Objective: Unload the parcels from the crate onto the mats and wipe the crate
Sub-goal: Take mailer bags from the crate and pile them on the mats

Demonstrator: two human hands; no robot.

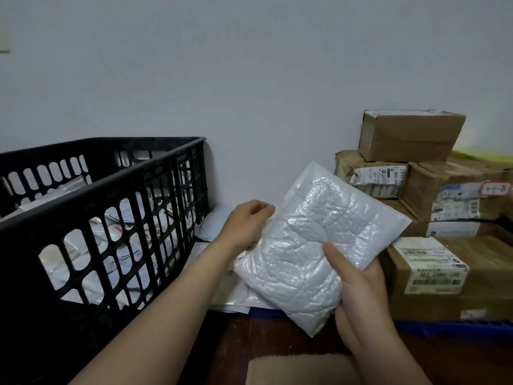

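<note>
You are working bare-handed here: your left hand and your right hand are both showing uncovered fingers, knuckles and wrists. Your left forearm is showing bare along its whole visible length, a long smooth stretch reaching the frame's lower edge. Your right forearm is showing bare as well, though less of it is falling inside the view. Any clothing higher up the arms is lying outside the view, so it cannot be told.

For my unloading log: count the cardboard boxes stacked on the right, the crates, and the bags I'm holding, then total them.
Boxes: 5 visible
Crate: 1
Bag: 1
Total: 7
</note>
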